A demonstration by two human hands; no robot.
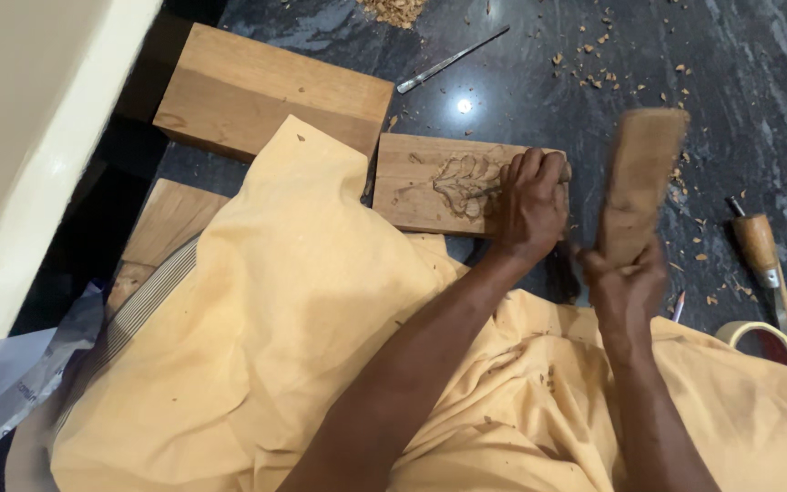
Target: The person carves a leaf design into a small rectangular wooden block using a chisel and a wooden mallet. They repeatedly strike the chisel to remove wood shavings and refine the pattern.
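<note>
Yellow cloth (275, 346) covers the lap; left hand (532, 205) clenches a hidden tool on the carved wood panel (430, 182), steadying it. At three o'clock, right hand (626, 278) grips a raised wooden mallet (644, 173).

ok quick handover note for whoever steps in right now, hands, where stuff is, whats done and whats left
Left hand: gripping a tool on the carved wooden panel; the tool is mostly hidden.
Right hand: holding a wooden mallet raised, blurred by motion.
Panel rests on the dark floor, beside a larger wood block.
Spare chisel beyond the panel; a wooden-handled tool and tape roll to the right.
Done: leaf-like relief partly cut.
Left: the panel's left part is uncarved.
</note>
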